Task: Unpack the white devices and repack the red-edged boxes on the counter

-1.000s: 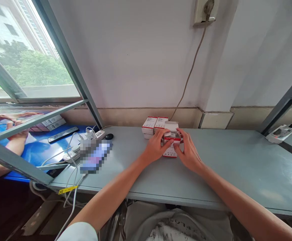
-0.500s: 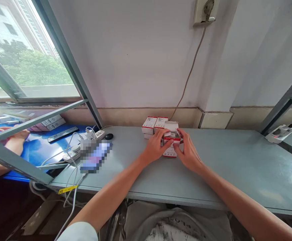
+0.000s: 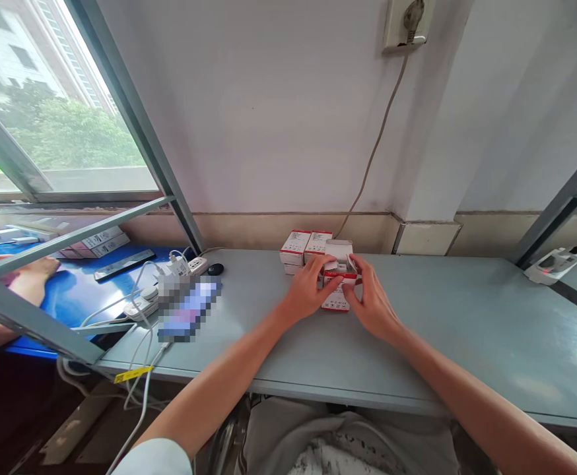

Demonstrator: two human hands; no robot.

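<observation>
White-and-red cardboard carton (image 3: 337, 302) stands on the grey-blue tabletop (image 3: 467, 316) between both hands, its white flap raised. Left hand (image 3: 311, 287) and right hand (image 3: 373, 297) grip it narrowly from opposite sides, fingers over the open top. Stacked matching cartons (image 3: 305, 247) stand just beyond the left hand. Power strip (image 3: 197, 265) and computer mouse (image 3: 215, 268) lie well left of the hands.

Bare left forearm (image 3: 219, 379) and right forearm (image 3: 471, 389) angled inward from the lower corners. Left hand (image 3: 312, 288) low, fingers curled forward and down; right hand (image 3: 373, 305) cupped opposite, fingertips turned toward it, both wrists slightly bent, hands just apart.
</observation>
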